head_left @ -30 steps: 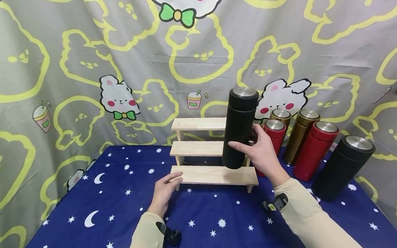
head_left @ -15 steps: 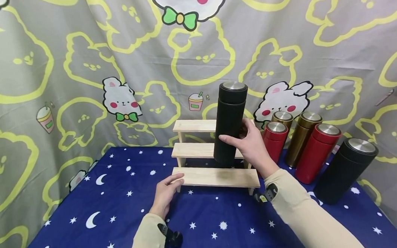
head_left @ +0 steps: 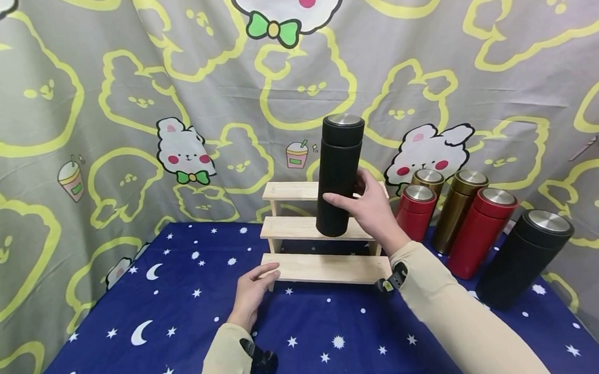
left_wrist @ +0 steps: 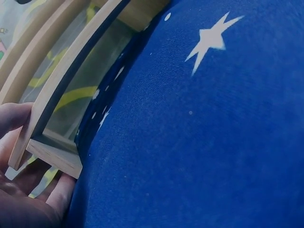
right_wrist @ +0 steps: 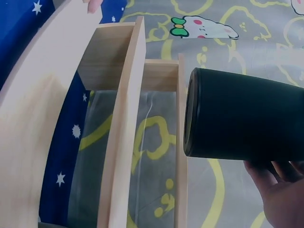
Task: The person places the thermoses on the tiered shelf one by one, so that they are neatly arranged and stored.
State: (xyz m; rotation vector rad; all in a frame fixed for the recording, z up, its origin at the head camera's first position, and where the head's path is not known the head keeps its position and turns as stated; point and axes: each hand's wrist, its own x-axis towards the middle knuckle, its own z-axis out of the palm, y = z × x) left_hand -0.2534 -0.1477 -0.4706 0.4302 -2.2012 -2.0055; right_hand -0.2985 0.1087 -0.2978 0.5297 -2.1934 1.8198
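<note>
In the head view, my right hand (head_left: 369, 206) grips a black thermos bottle (head_left: 341, 176) with a silver-topped lid, thumb across its front. The bottle is nearly upright and overlaps the upper steps of a three-step wooden display stand (head_left: 329, 269). Its base (right_wrist: 191, 114) faces the stand in the right wrist view, level with the topmost board. My left hand (head_left: 254, 291) holds the left end of the lowest step. Seen from the left wrist, the thumb (left_wrist: 14, 116) lies over the board and the other fingers (left_wrist: 59, 197) reach below it, beside the stand's leg.
Right of the stand are two red bottles (head_left: 482, 234), two bronze bottles (head_left: 455, 212) and another black bottle (head_left: 524, 260), closest to me. A dark blue star-patterned cloth (head_left: 185, 340) covers the table. Behind hangs a grey cartoon-print curtain (head_left: 243, 82).
My right hand has carried the black thermos bottle left, upward and away from me, from over the lowest step towards the upper ones. My left hand has stayed on the stand.
</note>
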